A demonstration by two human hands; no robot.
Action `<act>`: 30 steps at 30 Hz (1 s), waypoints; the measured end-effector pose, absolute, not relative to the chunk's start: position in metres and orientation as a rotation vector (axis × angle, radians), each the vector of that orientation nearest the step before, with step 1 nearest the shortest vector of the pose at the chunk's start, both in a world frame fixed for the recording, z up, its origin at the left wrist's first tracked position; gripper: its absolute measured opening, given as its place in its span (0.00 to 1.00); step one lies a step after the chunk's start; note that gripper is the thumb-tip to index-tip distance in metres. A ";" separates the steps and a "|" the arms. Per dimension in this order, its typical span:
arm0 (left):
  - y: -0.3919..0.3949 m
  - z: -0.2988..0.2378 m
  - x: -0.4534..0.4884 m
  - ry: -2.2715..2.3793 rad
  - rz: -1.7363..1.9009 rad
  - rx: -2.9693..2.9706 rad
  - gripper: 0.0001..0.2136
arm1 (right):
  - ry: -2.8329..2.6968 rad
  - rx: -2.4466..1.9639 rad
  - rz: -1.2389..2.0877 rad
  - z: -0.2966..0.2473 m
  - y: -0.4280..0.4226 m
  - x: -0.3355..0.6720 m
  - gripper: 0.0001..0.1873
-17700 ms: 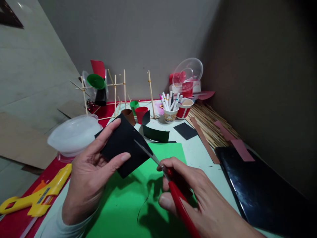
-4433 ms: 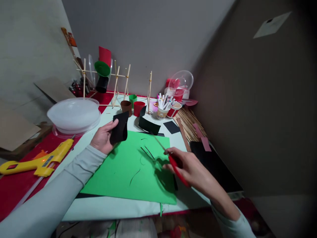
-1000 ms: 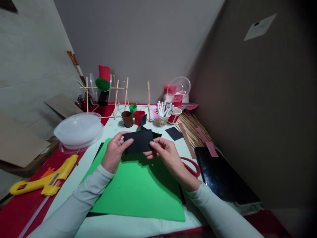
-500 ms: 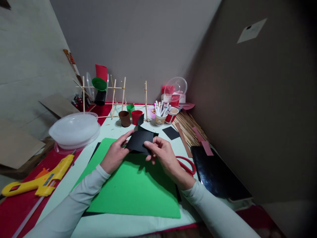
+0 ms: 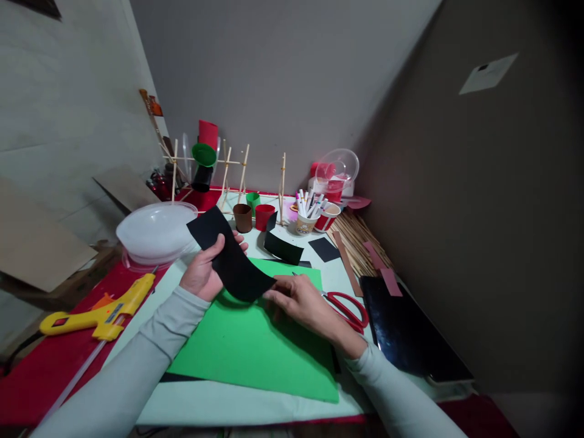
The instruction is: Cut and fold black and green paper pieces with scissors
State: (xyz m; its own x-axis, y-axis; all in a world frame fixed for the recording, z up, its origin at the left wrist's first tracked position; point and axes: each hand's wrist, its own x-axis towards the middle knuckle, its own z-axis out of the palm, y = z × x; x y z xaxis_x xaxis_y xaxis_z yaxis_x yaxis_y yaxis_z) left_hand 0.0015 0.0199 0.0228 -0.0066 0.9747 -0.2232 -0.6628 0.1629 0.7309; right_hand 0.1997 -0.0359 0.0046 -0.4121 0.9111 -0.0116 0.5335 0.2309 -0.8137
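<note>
A curved strip of black craft foam or paper (image 5: 235, 264) is held between my two hands above a green sheet (image 5: 255, 353). My left hand (image 5: 207, 267) grips its upper part, thumb on top and fingers behind. At the strip's lower right end, my right hand (image 5: 296, 301) pinches the corner between thumb and fingers. Just beyond lies another curled black piece (image 5: 283, 248), and a flat black square (image 5: 324, 249) rests to its right. Red-handled scissors (image 5: 349, 310) lie beside my right hand, their blades partly hidden by it.
A yellow glue gun (image 5: 109, 310) and a clear plastic lid (image 5: 155, 234) lie left. Behind stand brown (image 5: 243, 219) and red cups (image 5: 265, 218), a stick frame (image 5: 283, 182) and a cup of markers (image 5: 306, 224). Bundled sticks (image 5: 358, 240) and a black tablet-like slab (image 5: 410, 334) are at right.
The black strip has opened out into a long curve and tilted, its upper end toward the left. My right hand has moved down to its lower end. The view has shifted slightly left.
</note>
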 end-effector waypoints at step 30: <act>0.010 0.044 -0.012 0.834 1.348 0.378 0.07 | -2.062 -1.878 0.137 0.027 0.019 0.222 0.14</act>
State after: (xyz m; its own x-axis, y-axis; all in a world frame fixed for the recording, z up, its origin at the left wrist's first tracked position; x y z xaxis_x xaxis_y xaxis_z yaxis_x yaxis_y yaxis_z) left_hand -0.0118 0.0102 0.0439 -0.0014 0.9514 -0.3080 -0.7000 0.2190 0.6797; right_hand 0.2219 0.0187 0.0275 -0.0625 0.9800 0.1889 0.9464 0.1183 -0.3006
